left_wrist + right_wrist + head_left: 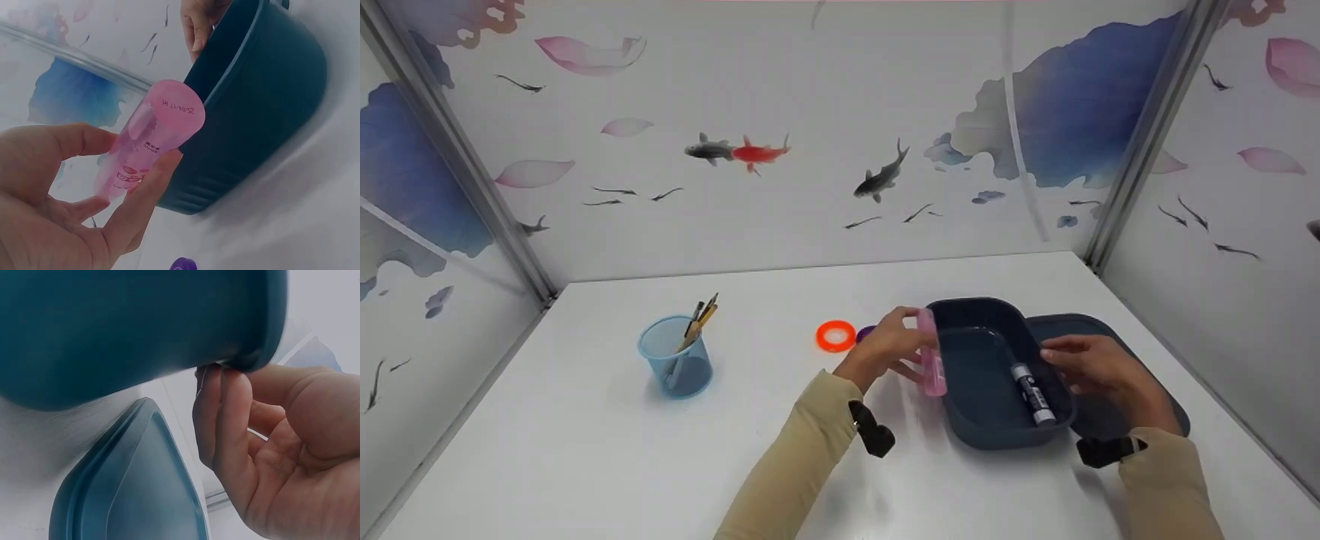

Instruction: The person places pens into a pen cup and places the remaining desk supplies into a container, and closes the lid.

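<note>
My left hand (885, 346) grips a translucent pink bottle (149, 135) between thumb and fingers, with small dark print on its side and base. It is held beside the left rim of a deep dark-teal box (997, 436). At the box's opposite side, my right hand (1099, 369) pinches the rim, thumb on one side and fingertips beneath the lip in the right wrist view. Inside the box, a white-and-dark glue stick (1033, 395) leans along the right wall. Under and beyond my right hand lies the matching teal lid (152, 489), flat on the table.
An orange ring (835, 336) like a tape roll lies left of my left hand, with a purple object (865, 332) partly hidden behind that hand. Farther left stands a blue cup (690, 381) holding several pencils (703, 319). Printed white panels (810, 240) enclose the table (585, 450).
</note>
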`<state>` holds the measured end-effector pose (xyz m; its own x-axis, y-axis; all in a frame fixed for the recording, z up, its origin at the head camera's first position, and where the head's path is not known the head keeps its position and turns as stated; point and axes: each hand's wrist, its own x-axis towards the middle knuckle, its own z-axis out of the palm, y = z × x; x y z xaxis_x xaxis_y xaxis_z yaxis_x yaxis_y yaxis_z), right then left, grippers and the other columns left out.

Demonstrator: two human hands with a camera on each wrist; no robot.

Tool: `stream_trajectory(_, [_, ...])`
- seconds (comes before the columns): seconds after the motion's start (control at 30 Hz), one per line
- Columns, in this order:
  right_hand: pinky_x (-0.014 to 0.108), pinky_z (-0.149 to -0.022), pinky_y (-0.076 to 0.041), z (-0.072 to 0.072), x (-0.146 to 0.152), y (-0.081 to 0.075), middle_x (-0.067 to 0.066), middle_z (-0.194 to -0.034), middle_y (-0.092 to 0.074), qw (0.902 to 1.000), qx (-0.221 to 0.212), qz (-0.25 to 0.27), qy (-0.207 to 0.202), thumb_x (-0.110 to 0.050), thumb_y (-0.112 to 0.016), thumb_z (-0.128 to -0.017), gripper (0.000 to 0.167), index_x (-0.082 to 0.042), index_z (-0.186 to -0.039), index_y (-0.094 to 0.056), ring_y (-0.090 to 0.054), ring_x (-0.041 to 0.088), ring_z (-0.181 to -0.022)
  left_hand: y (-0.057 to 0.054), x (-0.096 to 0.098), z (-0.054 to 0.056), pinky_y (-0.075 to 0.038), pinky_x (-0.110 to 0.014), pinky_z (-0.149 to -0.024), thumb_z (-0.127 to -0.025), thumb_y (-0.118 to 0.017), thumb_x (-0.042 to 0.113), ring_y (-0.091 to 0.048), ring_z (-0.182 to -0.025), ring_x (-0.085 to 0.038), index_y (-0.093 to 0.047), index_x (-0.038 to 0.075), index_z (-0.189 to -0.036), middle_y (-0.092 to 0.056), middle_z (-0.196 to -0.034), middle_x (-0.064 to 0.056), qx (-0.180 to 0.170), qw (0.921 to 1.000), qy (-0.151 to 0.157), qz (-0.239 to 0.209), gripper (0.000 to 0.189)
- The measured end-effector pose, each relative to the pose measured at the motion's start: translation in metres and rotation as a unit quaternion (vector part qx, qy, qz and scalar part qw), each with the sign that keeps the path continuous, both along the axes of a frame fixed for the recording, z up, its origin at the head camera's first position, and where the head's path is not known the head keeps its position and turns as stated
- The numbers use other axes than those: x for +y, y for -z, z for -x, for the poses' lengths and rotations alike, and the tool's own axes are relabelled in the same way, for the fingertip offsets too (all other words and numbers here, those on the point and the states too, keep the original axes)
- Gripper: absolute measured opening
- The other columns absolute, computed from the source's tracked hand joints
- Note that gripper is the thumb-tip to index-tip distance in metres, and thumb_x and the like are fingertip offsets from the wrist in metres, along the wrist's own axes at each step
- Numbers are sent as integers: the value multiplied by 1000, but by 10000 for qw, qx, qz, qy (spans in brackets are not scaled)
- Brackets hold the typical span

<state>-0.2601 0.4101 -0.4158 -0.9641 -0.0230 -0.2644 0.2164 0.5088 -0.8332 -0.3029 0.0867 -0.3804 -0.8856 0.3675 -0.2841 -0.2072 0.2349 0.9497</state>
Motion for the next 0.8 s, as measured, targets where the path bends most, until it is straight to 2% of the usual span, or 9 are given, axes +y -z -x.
stream_trajectory(0.13, [30, -81, -57, 0, 0, 0, 11, -136, -62, 10000, -31, -2, -2, -46, -67, -94, 73, -3, -149, -45, -66, 15, -107, -4, 16, -5, -65, -47, -68, -85, -71, 10, -71, -85, -31, -42, 13, -145, -61, -108, -16, 52, 9999, -72, -77, 66])
stream_trajectory(0.27, [31, -79, -57, 0, -1, 1, 5, -126, -66, 10000, -18, 78, 16, -45, -68, -94, 72, -2, -147, -46, -67, 14, -103, -6, 29, -10, -64, -50, -71, -83, -72, 5, -71, -89, -33, -43, 12, -143, -58, -113, -15, -18, 9994, -57, -353, 67])
stream_trajectory(0.4, [31, -77, -58, 0, -1, 1, -1, -116, -69, 9998, -5, 175, 8, -44, -68, -94, 71, -1, -146, -47, -68, 12, -98, -5, 40, -15, -64, -52, -71, -80, -71, -2, -72, -89, -34, -44, 11, -141, -61, -109, -15, -42, 9976, -55, -683, 68])
stream_trajectory(0.5, [31, -76, -58, 0, -2, 2, -3, -112, -70, 9997, -7, 256, 8, -42, -68, -94, 70, 0, -146, -47, -68, 12, -97, -3, 52, -19, -63, -55, -71, -79, -71, -6, -71, -89, -36, -44, 12, -141, -61, -106, -15, -53, 9965, -181, -815, 69])
stream_trajectory(0.7, [31, -80, -57, 0, -2, 0, 8, -126, -67, 9998, -57, 164, 47, -44, -67, -94, 71, -1, -147, -46, -67, 16, -104, 8, 78, -30, -62, -58, -70, -80, -71, -10, -71, -89, -40, -45, 12, -138, -60, -101, -17, -206, 9942, -418, -968, 66])
stream_trajectory(0.8, [31, -80, -57, 0, 0, 0, 7, -125, -68, 9998, -69, 161, 63, -44, -67, -94, 72, -2, -148, -45, -67, 16, -104, 15, 90, -36, -63, -57, -67, -82, -70, -10, -71, -84, -40, -45, 11, -138, -60, -101, -17, -224, 9945, -537, -876, 65])
